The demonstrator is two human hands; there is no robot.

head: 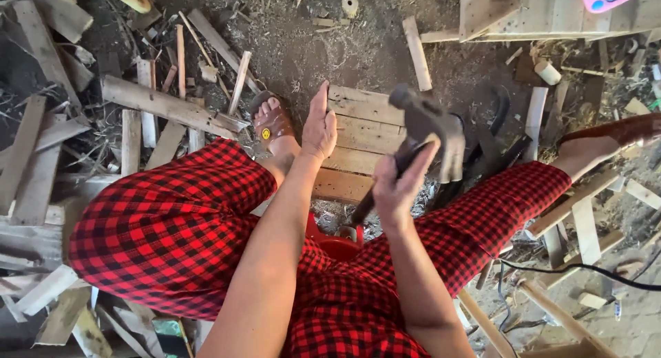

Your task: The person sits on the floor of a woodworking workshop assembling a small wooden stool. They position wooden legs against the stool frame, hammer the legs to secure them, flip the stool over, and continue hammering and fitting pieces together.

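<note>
Red-checked knees frame the right hand [398,186], its grip closed on a raised hammer [423,127] above the slatted board [358,141]; left hand [320,127], grip wide, steadies it mid-nailing.

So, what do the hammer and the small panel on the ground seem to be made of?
The hammer in the right hand: dark, dull head, probably metal; the handle is too blurred to tell. The panel: bare, unpainted wood, with visible grain and slat seams.

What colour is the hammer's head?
Dark grey metal hammer head, held in the right hand; head view.
</note>
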